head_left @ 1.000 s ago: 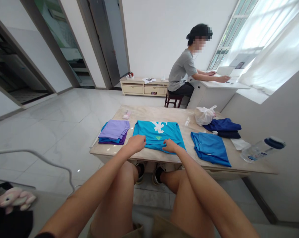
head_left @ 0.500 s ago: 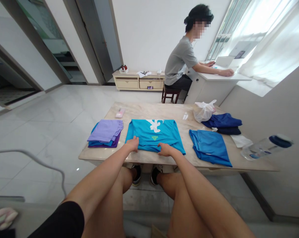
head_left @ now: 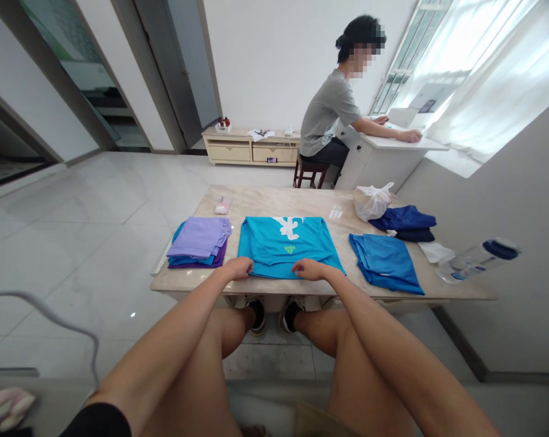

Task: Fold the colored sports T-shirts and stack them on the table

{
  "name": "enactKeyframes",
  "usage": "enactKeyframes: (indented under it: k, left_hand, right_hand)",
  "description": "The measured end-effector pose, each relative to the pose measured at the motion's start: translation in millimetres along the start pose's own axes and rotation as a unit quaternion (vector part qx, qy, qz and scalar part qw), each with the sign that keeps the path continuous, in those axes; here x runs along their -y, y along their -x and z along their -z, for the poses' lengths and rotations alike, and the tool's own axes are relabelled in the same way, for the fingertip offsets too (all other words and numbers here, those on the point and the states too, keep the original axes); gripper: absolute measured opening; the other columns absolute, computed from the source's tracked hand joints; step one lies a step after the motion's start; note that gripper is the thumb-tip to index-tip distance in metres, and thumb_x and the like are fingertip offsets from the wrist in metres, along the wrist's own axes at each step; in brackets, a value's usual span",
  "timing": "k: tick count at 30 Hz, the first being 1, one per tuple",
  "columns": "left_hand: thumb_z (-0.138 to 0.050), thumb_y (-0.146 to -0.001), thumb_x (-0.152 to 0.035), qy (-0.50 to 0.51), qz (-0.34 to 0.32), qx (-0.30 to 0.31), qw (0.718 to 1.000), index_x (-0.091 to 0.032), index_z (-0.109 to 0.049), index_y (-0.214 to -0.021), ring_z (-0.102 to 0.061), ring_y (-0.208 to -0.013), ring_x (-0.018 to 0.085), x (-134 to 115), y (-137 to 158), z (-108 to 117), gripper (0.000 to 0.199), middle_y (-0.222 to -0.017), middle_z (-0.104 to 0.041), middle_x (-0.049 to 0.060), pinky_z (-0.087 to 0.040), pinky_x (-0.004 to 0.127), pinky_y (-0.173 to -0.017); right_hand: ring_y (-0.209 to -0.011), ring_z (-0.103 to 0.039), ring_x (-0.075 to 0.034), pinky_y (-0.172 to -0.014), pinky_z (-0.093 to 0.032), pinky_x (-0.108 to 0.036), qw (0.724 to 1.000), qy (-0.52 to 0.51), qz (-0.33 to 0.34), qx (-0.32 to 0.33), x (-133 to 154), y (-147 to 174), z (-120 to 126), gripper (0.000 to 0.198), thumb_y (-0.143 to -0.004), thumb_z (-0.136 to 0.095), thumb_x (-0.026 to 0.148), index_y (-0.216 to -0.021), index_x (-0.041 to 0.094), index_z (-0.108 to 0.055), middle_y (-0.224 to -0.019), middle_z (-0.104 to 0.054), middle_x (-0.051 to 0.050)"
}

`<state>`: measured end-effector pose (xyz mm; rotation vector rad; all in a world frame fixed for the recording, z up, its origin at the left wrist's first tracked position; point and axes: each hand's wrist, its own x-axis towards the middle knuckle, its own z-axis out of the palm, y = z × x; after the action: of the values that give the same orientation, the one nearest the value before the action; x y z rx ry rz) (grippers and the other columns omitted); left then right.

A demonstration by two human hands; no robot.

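Single head-worn view, forward and down across the table (head_left: 274, 200)

2 hands (head_left: 238, 267) (head_left: 311, 269) on turquoise garment (head_left: 274, 240).

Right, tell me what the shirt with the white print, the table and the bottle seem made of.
Shirt: soft, mostly matt fabric, perhaps cotton or polyester; it lies in thin folds.
Table: marble or a marble-look top, glossy; it is faintly veined and catches bright reflections.
Bottle: clear, smooth body, probably plastic, possibly glass; it is see-through.
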<state>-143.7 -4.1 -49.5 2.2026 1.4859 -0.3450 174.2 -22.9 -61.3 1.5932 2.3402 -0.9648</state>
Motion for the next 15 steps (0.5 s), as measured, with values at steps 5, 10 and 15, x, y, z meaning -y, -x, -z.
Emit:
enactKeyframes:
  k: [5, 10, 15]
  left_hand:
    - [-0.086, -0.076, -0.026, 0.057, 0.005, 0.014, 0.998, -0.022, -0.074, -0.079, -0.074, -0.091, 0.026, 19.9, 1.5, -7.9, 0.013, -0.091, -0.079, 0.004, -0.05, 0.029, -0.074]
    - [-0.067, -0.099, -0.045, 0.123, 0.039, -0.069, 0.989, -0.02, -0.074, -0.111, -0.075, -0.107, 0.028, 19.0, -7.5, -8.2, 0.029, -0.116, -0.08, 0.011, -0.054, 0.031, -0.084]
    - [-0.066, -0.1, -0.043, 0.294, 0.095, -0.124, 0.943, -0.019, -0.058, -0.145, -0.077, -0.1, 0.025, -8.9, -31.2, -14.0, 0.052, -0.11, -0.08, 0.011, -0.058, 0.029, -0.08]
  right_hand:
    - [-0.125, -0.073, -0.031, -0.105, -0.056, -0.035, 0.999, 0.01, -0.039, -0.031, -20.4, 1.3, 15.4, 0.038, -0.098, -0.065, 0.024, -0.132, 0.019, -0.081, -0.138, -0.078, -0.012]
    - [-0.132, -0.068, -0.036, -0.114, -0.052, -0.042, 0.987, 0.022, -0.119, -0.101, -43.6, -2.6, 21.3, 0.041, -0.101, -0.063, 0.026, -0.138, 0.016, -0.077, -0.14, -0.075, -0.017]
    - [-0.145, -0.057, -0.044, -0.121, -0.045, -0.056, 0.962, 0.002, -0.225, -0.154, -68.6, 1.0, 10.8, 0.052, -0.103, -0.059, 0.027, -0.152, 0.009, -0.064, -0.147, -0.065, -0.026]
